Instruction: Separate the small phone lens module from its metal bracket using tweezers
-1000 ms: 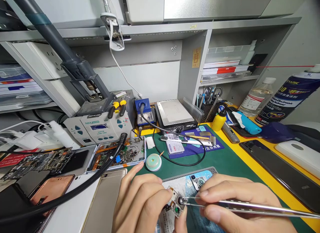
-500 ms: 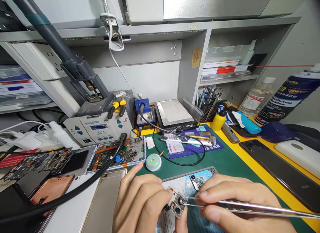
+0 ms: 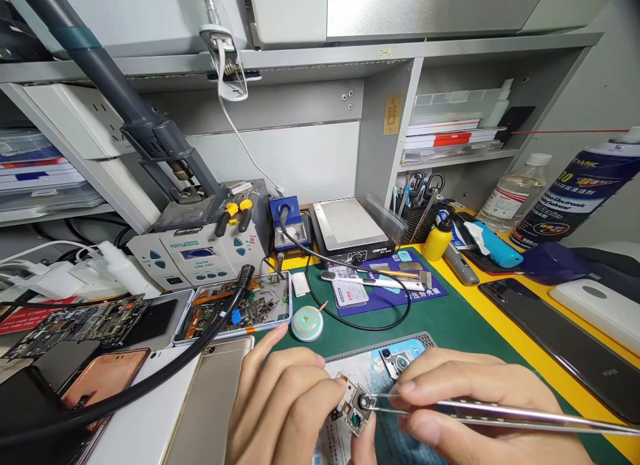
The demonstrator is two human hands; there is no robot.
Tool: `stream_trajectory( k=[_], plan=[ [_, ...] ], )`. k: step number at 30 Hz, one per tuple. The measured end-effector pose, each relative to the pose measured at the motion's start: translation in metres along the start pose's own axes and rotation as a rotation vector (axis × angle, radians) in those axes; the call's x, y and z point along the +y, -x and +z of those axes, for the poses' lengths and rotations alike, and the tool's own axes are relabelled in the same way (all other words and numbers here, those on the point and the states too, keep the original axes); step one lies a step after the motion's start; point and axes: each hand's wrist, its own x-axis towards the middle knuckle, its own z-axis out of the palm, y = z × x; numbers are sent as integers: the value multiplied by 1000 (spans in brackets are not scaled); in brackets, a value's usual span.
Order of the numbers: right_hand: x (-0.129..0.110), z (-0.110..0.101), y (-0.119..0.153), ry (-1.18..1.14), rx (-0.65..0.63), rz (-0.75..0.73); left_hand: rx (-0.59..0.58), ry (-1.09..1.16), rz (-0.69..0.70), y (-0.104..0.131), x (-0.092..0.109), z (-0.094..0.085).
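A small metal camera module (image 3: 356, 406) with two lenses and a bit of orange flex is pinched between the thumb and fingers of my left hand (image 3: 295, 398), at the bottom centre. My right hand (image 3: 480, 405) grips silver tweezers (image 3: 465, 412), whose tips touch the rim of the module's upper round lens. Behind my right fingertips, another small camera part (image 3: 397, 362) lies on a pad with light blue and printed areas (image 3: 345, 368). The palm side of my left hand is out of sight.
A round green-white tin (image 3: 307, 324) and a tray of small parts (image 3: 273, 315) stand behind my left hand. A black cable (image 3: 150, 395) arches over phones at the left. Behind are a hot-air station (image 3: 200, 252) and heating plate (image 3: 350, 222); a dark phone (image 3: 565, 345) lies right.
The module has tilted very slightly in my left fingers, and its lower lens now shows a green reflection. My hands and the tweezers are almost where they were.
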Motion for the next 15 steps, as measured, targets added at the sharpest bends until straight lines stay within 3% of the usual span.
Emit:
stream_trajectory(
  k=[10,15],
  plan=[
    [-1,-3,-2,-3,-2,-8,-39,15,25,0,-2,-1],
    [-5,-9,-7,25,-53,-8,-159,78,94,-2,-13,-6]
  ],
)
